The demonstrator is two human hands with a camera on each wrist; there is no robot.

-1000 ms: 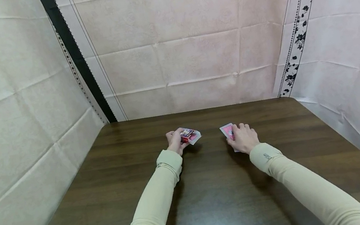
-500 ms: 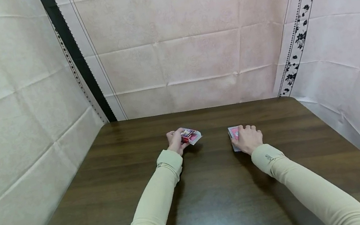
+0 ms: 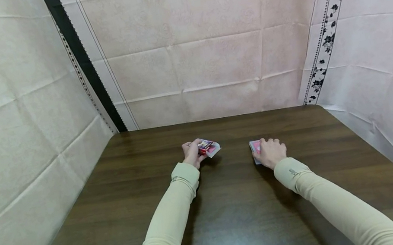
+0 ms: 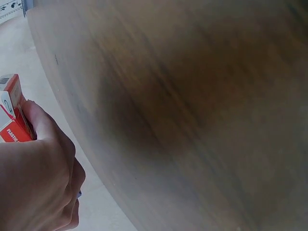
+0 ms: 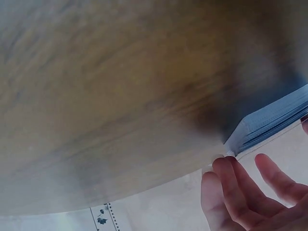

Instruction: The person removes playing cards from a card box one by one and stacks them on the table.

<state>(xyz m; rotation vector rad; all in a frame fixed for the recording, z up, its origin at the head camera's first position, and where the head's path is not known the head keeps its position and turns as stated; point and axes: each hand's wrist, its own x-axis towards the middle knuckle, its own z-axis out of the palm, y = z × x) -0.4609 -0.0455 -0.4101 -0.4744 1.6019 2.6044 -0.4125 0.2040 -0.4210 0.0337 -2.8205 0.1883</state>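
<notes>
My left hand [image 3: 192, 154] grips a red playing-card box [image 3: 209, 148] above the left middle of the table, its free end pointing right. White lettering beginning "PLASTIC" shows on the box [image 4: 15, 126] in the left wrist view. Over to the right, my right hand [image 3: 270, 152] holds a deck of playing cards [image 3: 255, 146] with a pink-patterned back on top. In the right wrist view, fingers [image 5: 231, 185] reach the corner of the deck [image 5: 276, 119], whose stacked edges lie close together. Part of the deck is hidden under the hand. Whether it touches the table I cannot tell.
The brown wooden table [image 3: 214, 224] spreads under both arms, with rounded corners. Pale creased cloth [image 3: 207, 50] hangs behind it and on both sides. A black strip [image 3: 86, 67] and a floral border [image 3: 327, 38] run down the cloth.
My right hand has shifted slightly right, and the deck has turned from slanted to nearly straight. Its far edge has come a little nearer. The left hand and box have hardly moved.
</notes>
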